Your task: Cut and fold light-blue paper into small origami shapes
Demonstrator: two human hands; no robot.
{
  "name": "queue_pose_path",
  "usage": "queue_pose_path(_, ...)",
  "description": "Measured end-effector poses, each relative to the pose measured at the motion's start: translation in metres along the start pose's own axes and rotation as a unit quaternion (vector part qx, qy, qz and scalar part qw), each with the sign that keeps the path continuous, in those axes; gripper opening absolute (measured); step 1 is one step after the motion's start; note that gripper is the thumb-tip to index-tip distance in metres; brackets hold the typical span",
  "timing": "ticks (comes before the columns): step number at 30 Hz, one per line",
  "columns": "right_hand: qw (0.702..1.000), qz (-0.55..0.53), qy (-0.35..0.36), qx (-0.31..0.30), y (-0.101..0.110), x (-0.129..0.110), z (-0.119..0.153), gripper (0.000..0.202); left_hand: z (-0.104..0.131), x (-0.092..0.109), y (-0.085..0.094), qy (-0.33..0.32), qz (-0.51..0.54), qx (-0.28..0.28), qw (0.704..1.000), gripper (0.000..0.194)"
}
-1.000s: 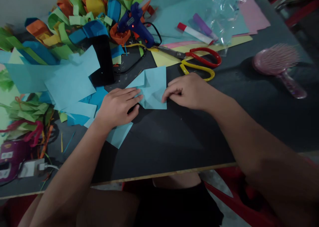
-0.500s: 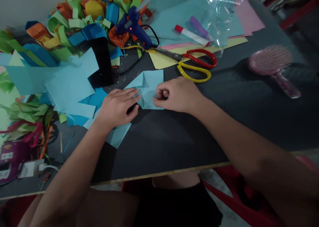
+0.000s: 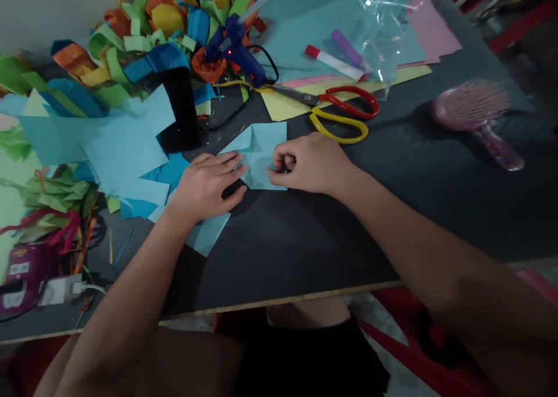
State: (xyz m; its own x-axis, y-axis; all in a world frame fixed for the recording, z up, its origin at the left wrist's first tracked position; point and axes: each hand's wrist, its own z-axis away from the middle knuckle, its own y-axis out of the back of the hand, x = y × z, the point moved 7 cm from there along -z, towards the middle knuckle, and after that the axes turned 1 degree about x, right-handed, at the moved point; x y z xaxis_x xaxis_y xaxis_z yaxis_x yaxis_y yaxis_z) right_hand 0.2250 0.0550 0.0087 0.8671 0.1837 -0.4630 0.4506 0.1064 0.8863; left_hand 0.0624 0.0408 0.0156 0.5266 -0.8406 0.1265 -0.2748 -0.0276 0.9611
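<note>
A folded sheet of light blue paper [image 3: 265, 147] lies on the dark tabletop between my hands, with creases and a raised flap at its upper left. My left hand [image 3: 209, 182] rests flat over its left part, fingers stretched out and thumb apart. At the right side of the sheet is my right hand [image 3: 311, 161], its fingers curled and thumb drawn in, closed on the paper; the fingertips are partly hidden. Another light blue piece [image 3: 208, 234] lies below my left hand. Just beyond my right hand are scissors [image 3: 340, 115] with one red and one yellow handle.
Loose blue sheets [image 3: 124, 147] and a black phone-like object [image 3: 181, 112] lie left. Behind stand a blue glue gun [image 3: 239, 48] and a heap of coloured paper pieces [image 3: 161, 16]. Markers [image 3: 335, 63] rest on sheets. A pink hairbrush [image 3: 471, 109] lies right.
My left thumb has shifted slightly to the right. Otherwise both hands and the paper stay nearly in place, while the view has moved a little.
</note>
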Motion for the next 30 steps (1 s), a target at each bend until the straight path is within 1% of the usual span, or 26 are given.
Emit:
queue_pose_path(5, 1.0, -0.005, -0.007, -0.012, 0.0, 0.001, -0.001, 0.014, 0.0, -0.001, 0.0, -0.002, 0.017, -0.009, 1.0, 0.041)
queue_pose_path(12, 1.0, 0.009, 0.002, -0.004, 0.0, -0.001, 0.0, 0.016, 0.0, -0.004, 0.001, 0.003, 0.034, -0.006, 0.999, 0.038)
queue_pose_path(13, 1.0, 0.015, 0.009, 0.003, 0.001, -0.002, 0.001, 0.021, 0.0, -0.004, 0.001, 0.004, 0.037, -0.007, 0.999, 0.038)
queue_pose_path(16, 0.997, 0.059, 0.053, 0.021, 0.002, -0.011, 0.005, 0.05, 0.001, -0.005, 0.001, 0.006, 0.042, -0.011, 0.999, 0.038)
queue_pose_path(18, 0.991, 0.107, 0.086, 0.001, -0.003, -0.018, 0.007, 0.056, 0.001, -0.005, 0.001, 0.005, 0.04, -0.012, 0.999, 0.038)
queue_pose_path(20, 0.984, 0.144, 0.102, -0.036, -0.01, -0.022, 0.008, 0.054, 0.002, -0.005, 0.0, 0.002, 0.032, -0.014, 0.999, 0.039)
queue_pose_path(22, 0.98, 0.161, 0.1, -0.064, -0.014, -0.024, 0.008, 0.053, 0.003, -0.005, -0.001, -0.001, 0.021, -0.017, 1.0, 0.04)
queue_pose_path(25, 0.978, 0.172, 0.089, -0.079, -0.016, -0.024, 0.006, 0.051, 0.003, -0.001, 0.001, -0.017, 0.004, -0.001, 1.0, 0.036)
queue_pose_path(30, 0.979, 0.161, 0.086, -0.089, -0.015, -0.023, 0.005, 0.046, 0.003, 0.011, 0.006, -0.069, 0.002, 0.029, 0.997, 0.026)
